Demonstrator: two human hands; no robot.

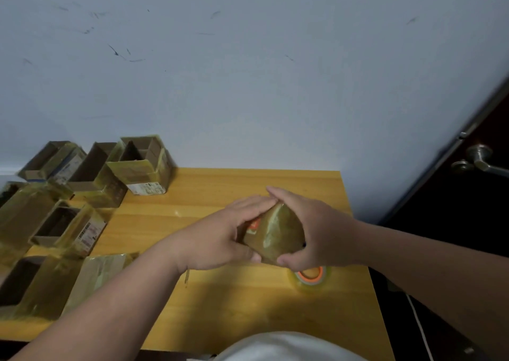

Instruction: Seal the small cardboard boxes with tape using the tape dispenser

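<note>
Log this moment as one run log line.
both hands: left hand, right hand | holding taped box above table | tape roll idle

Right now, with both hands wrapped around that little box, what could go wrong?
1. The taped box is held tilted above the table between the left hand and right hand; its glossy tape looks slippery, so it might slip.
2. The tape roll sits right beneath the right hand and could get knocked.
3. The open boxes crowd the left side, leaving little space.
</note>
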